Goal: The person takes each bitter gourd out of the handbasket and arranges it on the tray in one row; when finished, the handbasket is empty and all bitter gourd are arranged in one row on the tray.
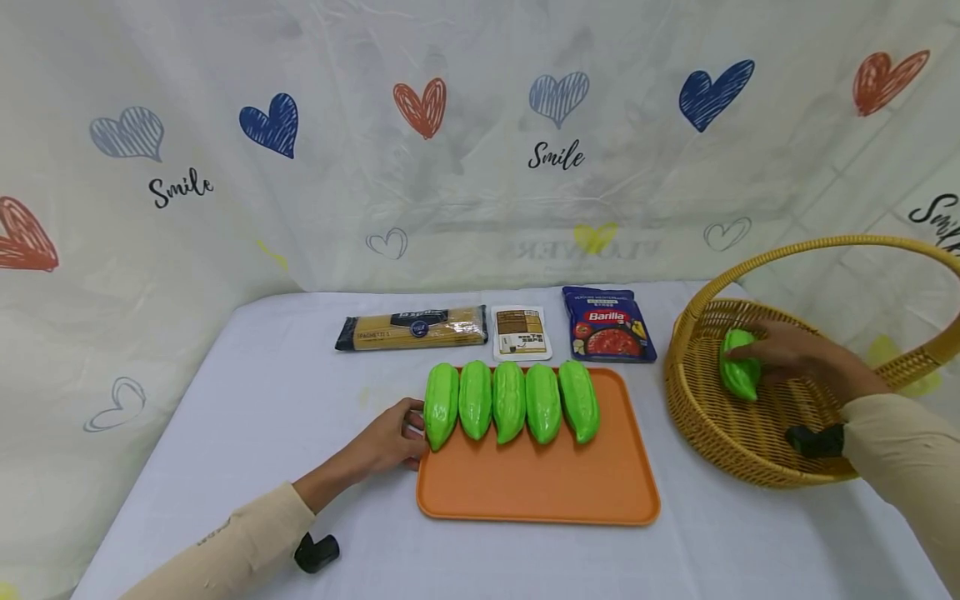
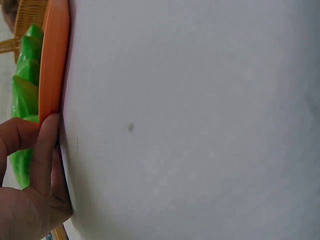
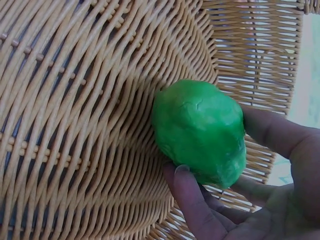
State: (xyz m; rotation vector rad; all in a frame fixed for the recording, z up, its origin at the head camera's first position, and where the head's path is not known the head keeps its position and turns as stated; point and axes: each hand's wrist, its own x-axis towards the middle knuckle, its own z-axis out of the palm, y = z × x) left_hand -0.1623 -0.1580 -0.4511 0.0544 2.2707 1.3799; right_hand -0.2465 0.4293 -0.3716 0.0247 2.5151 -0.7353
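Inside the wicker basket (image 1: pixel 686 392) my right hand (image 1: pixel 791 354) grips a green bitter melon (image 1: pixel 738 367). In the right wrist view, the thumb and fingers surround this bitter melon (image 3: pixel 197 132) close to the woven basket wall (image 3: pixel 100 125). On the left, my left hand (image 1: pixel 390 437) pinches the left rim of the orange tray (image 1: pixel 536 483), beside the leftmost melon. The left wrist view shows the fingers (image 2: pixel 47 132) against the tray's side (image 2: pixel 54 60). Several more green bitter melons (image 1: pixel 508 402) lie in a row across the tray's back half.
Behind the tray lie a spaghetti pack (image 1: pixel 412 329), a small white packet (image 1: pixel 521 333) and a blue Barilla sauce pouch (image 1: pixel 609 325). The basket's tall handle (image 1: pixel 817 242) arches over its opening. A white cloth (image 1: pixel 277 400) covers the table.
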